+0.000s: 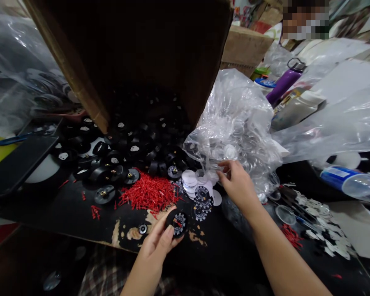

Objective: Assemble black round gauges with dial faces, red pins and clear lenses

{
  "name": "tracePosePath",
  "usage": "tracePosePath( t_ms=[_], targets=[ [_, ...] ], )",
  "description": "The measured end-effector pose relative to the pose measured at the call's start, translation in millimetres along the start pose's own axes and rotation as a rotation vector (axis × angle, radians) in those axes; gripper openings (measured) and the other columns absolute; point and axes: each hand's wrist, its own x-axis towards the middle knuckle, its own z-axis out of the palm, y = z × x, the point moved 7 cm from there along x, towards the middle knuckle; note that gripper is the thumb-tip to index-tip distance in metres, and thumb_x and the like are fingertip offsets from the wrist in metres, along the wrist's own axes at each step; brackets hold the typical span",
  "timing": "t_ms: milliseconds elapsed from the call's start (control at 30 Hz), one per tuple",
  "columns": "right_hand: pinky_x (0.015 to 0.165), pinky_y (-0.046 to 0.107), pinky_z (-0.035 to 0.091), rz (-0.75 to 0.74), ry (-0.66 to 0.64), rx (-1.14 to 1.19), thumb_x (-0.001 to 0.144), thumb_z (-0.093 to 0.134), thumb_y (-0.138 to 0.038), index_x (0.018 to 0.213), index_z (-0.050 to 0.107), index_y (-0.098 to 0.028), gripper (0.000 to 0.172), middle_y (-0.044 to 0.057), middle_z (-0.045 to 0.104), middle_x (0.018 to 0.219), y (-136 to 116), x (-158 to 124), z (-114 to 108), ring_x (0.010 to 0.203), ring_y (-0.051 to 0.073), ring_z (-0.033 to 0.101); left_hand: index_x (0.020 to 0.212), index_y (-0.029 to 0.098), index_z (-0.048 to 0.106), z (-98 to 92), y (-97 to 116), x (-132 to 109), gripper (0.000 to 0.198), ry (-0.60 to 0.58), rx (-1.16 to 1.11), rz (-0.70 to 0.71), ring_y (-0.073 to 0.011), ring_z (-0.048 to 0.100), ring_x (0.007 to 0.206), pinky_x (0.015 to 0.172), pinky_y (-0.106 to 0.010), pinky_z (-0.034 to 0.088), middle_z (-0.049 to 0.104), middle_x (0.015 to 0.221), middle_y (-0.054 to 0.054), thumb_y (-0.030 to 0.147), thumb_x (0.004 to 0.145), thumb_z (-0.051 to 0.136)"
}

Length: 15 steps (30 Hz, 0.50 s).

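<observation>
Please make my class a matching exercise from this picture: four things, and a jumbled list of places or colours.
1. Round black-cased dial
2. Large heap of thin pieces
3. Loop-topped bottle
4. Clear plastic bag

A. Purple
B. Beside the right hand
C. Held in the left hand
D. Red

Pairs: 1-C, 2-D, 3-A, 4-B

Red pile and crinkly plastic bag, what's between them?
White discs and dark printed dials lie between the red pile and plastic bag, in the head view.
</observation>
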Motion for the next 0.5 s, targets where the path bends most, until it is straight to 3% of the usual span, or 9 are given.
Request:
tracePosePath(
  t_ms=[133, 233, 367, 500],
  targets=[
    [0.07, 0.034, 0.047, 0.025, 0.112, 0.033, 0.081, 0.053, -0.025, 0.091, 0.061, -0.016, 0.015, 0.006, 0.06, 0.081, 1, -10, -19, 0.071, 0.019, 0.057, 0.115, 0.033, 0.067, 2.3, 4, 0, 0.034, 0.023, -0.036, -0.002, -0.0275, 0.051, 0.126, 0.095, -0.037, 0.053, 0.056, 0.138, -0.001, 0.039, 0.082, 0.065],
    [0.071, 0.032, 0.047, -0.003, 0.125, 0.098, 0.083, 0.055, -0.024, 0.089, 0.06, -0.018, 0.01, 0.005, 0.061, 0.083, -21, -29, -25, 0.073, 0.018, 0.059, 0.113, 0.027, 0.069, 12.3, 8, -2, 0.038, 0.054, -0.115, -0.07, -0.0275, 0.059, 0.116, 0.093, -0.039, 0.054, 0.062, 0.131, -0.006, 0.04, 0.078, 0.07],
    [0.078, 0.032, 0.046, -0.312, -0.067, 0.242, 0.088, 0.054, -0.018, 0.096, 0.059, -0.018, 0.009, 0.005, 0.068, 0.091, -89, -75, -4, 0.083, 0.017, 0.062, 0.104, 0.021, 0.071, 28.2, 9, -3, 0.029, 0.018, -0.3, -0.216, -0.0203, 0.07, 0.089, 0.085, -0.035, 0.056, 0.073, 0.106, -0.008, 0.036, 0.079, 0.069],
    [0.09, 0.041, 0.037, -0.534, -0.072, 0.213, 0.087, 0.06, -0.016, 0.106, 0.061, -0.022, 0.02, 0.003, 0.069, 0.115, -129, -114, 3, 0.101, 0.023, 0.056, 0.098, 0.02, 0.071, 25.3, 14, 0, 0.024, 0.009, -0.359, -0.204, -0.0202, 0.068, 0.095, 0.087, -0.033, 0.053, 0.074, 0.101, -0.007, 0.038, 0.083, 0.065]
  ],
)
